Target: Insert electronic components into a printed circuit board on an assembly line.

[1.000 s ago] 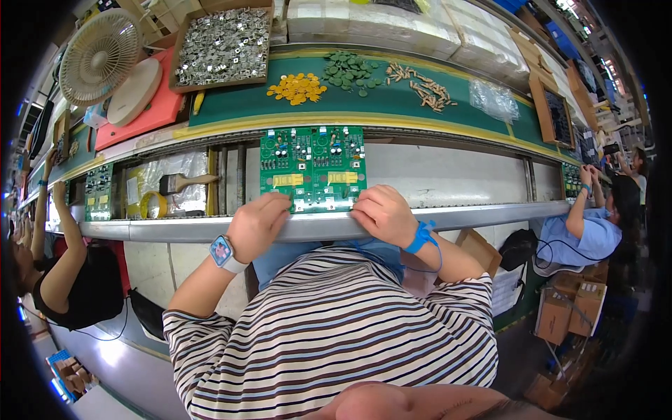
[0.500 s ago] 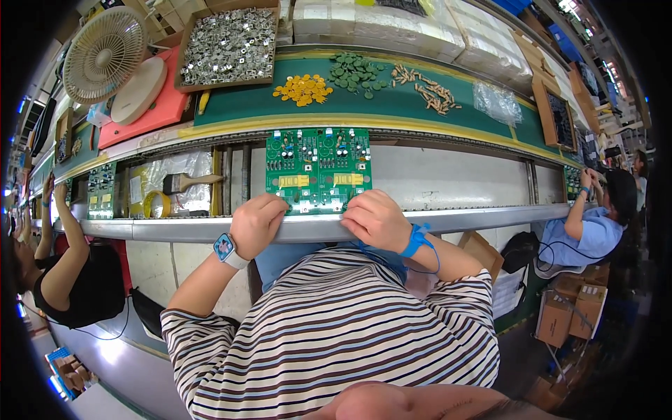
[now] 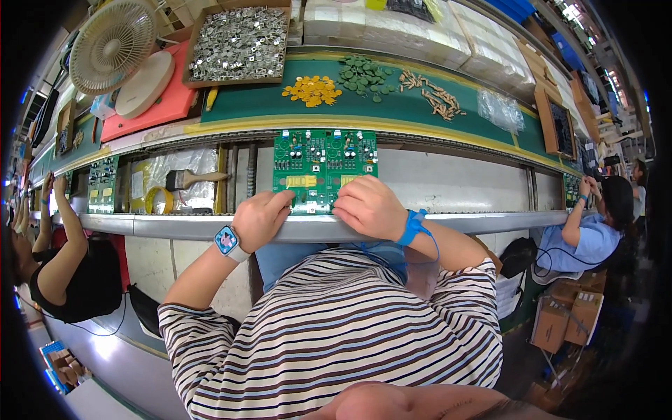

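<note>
A green circuit board (image 3: 323, 155) made of two like halves lies across the rails in front of me, filled with small parts and a yellow block (image 3: 302, 180). My left hand (image 3: 262, 218) is closed, with its fingertips at the board's near left corner. Curled over the near right part of the board, my right hand (image 3: 372, 208) has its fingers pressed together and hides part of the right half. Whatever its fingertips pinch is hidden. A watch sits on my left wrist and a blue strap (image 3: 413, 227) on my right.
Beyond the board are yellow discs (image 3: 311, 91), green discs (image 3: 365, 75), small tan pieces (image 3: 441, 101) and a box of metal parts (image 3: 239, 45). A brush (image 3: 192, 179) and tape roll (image 3: 159, 200) lie left. Metal rail (image 3: 175, 225) runs along the near side. Co-workers sit on both sides.
My right hand has moved from the board's near edge farther onto its right half, covering the right yellow block. My left hand stays at the near left corner. The whole view has shifted slightly.
</note>
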{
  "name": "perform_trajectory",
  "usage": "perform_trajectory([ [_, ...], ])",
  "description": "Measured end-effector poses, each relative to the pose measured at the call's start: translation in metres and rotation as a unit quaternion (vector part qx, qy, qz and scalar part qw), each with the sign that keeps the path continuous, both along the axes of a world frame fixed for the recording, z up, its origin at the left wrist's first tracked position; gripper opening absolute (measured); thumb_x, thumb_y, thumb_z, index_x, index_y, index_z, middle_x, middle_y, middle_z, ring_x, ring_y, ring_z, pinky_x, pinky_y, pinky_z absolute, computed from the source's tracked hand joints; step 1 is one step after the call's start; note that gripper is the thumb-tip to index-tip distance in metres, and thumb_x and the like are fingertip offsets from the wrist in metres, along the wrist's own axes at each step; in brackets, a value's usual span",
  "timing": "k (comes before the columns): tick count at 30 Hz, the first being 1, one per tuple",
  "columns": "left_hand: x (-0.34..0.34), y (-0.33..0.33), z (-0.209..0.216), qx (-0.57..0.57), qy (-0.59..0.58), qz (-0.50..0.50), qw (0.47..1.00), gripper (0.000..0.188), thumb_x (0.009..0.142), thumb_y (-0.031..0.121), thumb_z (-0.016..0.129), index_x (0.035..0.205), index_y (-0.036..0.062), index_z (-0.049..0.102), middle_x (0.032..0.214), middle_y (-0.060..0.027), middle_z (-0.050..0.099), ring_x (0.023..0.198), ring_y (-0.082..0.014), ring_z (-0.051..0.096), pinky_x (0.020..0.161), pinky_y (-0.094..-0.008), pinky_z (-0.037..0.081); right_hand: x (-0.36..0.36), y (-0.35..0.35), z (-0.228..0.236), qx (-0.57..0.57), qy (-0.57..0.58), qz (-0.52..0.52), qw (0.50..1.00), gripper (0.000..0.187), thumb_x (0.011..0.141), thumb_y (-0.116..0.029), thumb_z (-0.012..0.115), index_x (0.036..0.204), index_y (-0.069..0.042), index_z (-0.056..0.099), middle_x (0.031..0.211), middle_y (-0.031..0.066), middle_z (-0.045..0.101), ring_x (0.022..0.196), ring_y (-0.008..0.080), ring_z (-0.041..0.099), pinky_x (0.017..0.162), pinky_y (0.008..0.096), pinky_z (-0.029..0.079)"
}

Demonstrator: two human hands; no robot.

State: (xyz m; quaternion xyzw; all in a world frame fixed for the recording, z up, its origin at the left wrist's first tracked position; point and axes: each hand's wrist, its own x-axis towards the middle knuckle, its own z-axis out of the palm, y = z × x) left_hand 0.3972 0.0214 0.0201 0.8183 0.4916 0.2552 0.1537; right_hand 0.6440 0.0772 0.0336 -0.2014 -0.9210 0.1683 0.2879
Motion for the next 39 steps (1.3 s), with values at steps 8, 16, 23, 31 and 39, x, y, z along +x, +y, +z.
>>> perform_trajectory([
  [8, -0.001, -0.002, -0.002, -0.013, 0.026, -0.009, 1.0, 0.028, 0.074, 0.006, 0.064, 0.101, 0.0063, 0.057, 0.077, -0.0093, 0.062, 0.07, -0.0272, 0.06, 0.061, -0.0371, 0.049, -0.026, -0.008, -0.018, 0.015, -0.099, 0.053, 0.994, 0.025, 0.069, -0.018, 0.07, 0.09, -0.007, 0.064, 0.086, 0.0034, 0.057, 0.083, 0.0206, 0.054, 0.072, 0.0352, 0.044],
  [16, -0.004, 0.001, -0.009, 0.012, 0.002, -0.019, 1.0, 0.03, 0.072, 0.006, 0.065, 0.101, 0.0068, 0.059, 0.076, -0.0096, 0.061, 0.07, -0.027, 0.06, 0.06, -0.0364, 0.049, -0.031, -0.005, -0.013, -0.014, -0.121, 0.056, 0.991, 0.027, 0.071, -0.021, 0.069, 0.093, -0.008, 0.063, 0.086, 0.0041, 0.057, 0.084, 0.0216, 0.054, 0.072, 0.0365, 0.044],
  [23, -0.004, -0.013, 0.002, 0.032, 0.088, -0.039, 0.995, 0.038, 0.071, 0.008, 0.066, 0.108, 0.0074, 0.059, 0.085, -0.0085, 0.063, 0.078, -0.0244, 0.062, 0.065, -0.034, 0.052, -0.057, 0.03, 0.007, 0.033, -0.033, 0.024, 0.999, 0.022, 0.072, -0.013, 0.067, 0.092, -0.005, 0.063, 0.084, 0.0066, 0.057, 0.078, 0.0244, 0.054, 0.07, 0.0354, 0.043],
  [31, -0.075, -0.025, 0.011, 0.059, 0.001, 0.146, 0.988, 0.03, 0.07, 0.011, 0.067, 0.099, 0.0047, 0.061, 0.097, -0.0127, 0.063, 0.091, -0.0289, 0.059, 0.078, -0.0377, 0.049, -0.132, 0.041, -0.035, 0.067, -0.028, 0.142, 0.987, 0.017, 0.072, -0.011, 0.058, 0.087, -0.004, 0.061, 0.089, 0.0102, 0.059, 0.088, 0.0276, 0.056, 0.084, 0.0407, 0.043],
  [39, -0.347, -0.024, -0.022, -0.008, 0.26, 0.592, 0.763, 0.098, 0.065, 0.048, 0.073, 0.138, 0.0006, 0.029, 0.133, -0.0294, 0.036, 0.126, -0.0396, 0.034, 0.104, -0.042, 0.029, -0.102, 0.017, -0.037, 0.013, -0.2, 0.147, 0.969, 0.02, 0.086, -0.026, 0.051, 0.083, -0.008, 0.06, 0.073, 0.0095, 0.06, 0.078, 0.0272, 0.06, 0.096, 0.0476, 0.036],
])
